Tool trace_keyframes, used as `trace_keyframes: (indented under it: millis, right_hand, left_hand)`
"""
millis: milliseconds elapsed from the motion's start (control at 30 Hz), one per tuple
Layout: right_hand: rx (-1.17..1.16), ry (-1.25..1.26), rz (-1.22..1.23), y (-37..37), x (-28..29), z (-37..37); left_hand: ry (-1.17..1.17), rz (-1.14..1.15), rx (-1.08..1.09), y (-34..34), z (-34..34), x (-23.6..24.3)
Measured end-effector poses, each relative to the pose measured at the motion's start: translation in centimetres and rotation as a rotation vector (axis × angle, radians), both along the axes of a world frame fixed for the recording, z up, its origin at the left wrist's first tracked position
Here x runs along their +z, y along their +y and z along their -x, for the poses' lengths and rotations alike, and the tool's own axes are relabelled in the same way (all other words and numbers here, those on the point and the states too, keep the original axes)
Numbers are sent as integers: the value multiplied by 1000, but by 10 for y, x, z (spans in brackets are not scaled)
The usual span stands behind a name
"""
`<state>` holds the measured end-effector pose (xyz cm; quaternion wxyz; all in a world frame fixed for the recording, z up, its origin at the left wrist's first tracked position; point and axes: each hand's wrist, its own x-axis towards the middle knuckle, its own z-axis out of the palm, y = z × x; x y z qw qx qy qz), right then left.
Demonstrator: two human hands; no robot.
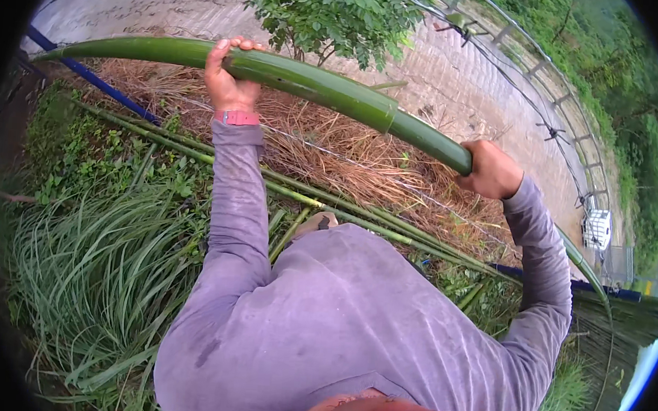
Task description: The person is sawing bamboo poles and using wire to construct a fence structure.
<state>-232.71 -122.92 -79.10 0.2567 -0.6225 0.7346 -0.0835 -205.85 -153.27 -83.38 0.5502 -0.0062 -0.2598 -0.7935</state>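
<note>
A long, thick green bamboo pole (314,84) spans the view in front of me, bowed by the lens. My left hand (233,79), with a pink band at the wrist, grips it left of the middle, fingertips showing over the far side. Further right, my right hand (495,169) is wrapped around a narrower stretch of the bamboo. Between the hands, a wider section ends in a visible step near the right hand. Beyond my right forearm the bamboo runs on, thinning toward the lower right.
Thinner bamboo poles (358,216) lie across the ground before me. A blue pipe (103,82) shows at the left. Dry straw (331,164), long grass (99,267) and a leafy shrub (329,13) surround me. Beyond are paved ground (160,7), a fence (548,72) and a white caged tank (597,228).
</note>
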Motion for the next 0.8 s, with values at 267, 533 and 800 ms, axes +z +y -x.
trace_keyframes:
  millis: [267,533,800]
  right_hand:
    - [-197,361,360,28,-13,-28]
    - [-248,433,165,27,-10,-33]
    - [-235,406,248,8,-27,-26]
  left_hand:
    - [-149,-233,22,12,8,16]
    - [-51,-121,12,16,17,-1]
    - [106,-79,6,25,18,-14]
